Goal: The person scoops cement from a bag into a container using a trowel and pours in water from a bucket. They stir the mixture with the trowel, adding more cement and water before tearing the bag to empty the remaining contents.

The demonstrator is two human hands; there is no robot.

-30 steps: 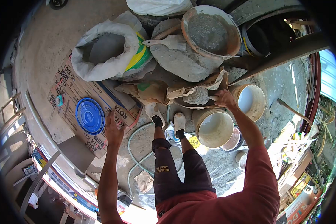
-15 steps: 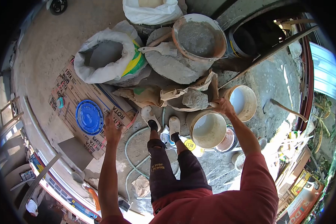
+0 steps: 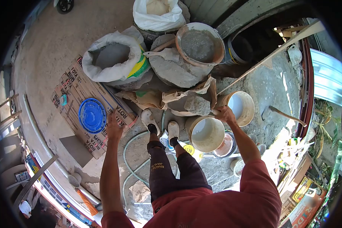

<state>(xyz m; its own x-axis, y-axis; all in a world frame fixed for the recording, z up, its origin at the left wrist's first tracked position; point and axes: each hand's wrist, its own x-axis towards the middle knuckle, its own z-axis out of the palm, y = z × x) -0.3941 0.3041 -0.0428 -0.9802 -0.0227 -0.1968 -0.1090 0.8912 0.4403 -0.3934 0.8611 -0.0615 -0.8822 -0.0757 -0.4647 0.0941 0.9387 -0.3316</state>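
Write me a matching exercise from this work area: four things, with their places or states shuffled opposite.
1. Blue lid
2. Trowel
3. Pale hose
4. Round basin

A. curving across the floor
B. holding a grey mix
C. lying on printed cardboard
D. gripped in the right hand

Pairs: 1-C, 2-D, 3-A, 4-B

This is a rough building-work area, at least partly open to daylight: an open sack (image 3: 93, 70) of grey powder, a torn paper bag (image 3: 171, 97) and a trowel (image 3: 198, 105) sit above a dusty, concrete-like floor (image 3: 38, 57), with a pan (image 3: 216, 42) of wet grey mix, stained buckets (image 3: 250, 108) and a hose (image 3: 130, 146) around. Sunlight, a ribbed sheet (image 3: 328, 74) and green plants (image 3: 323, 129) edge one side.
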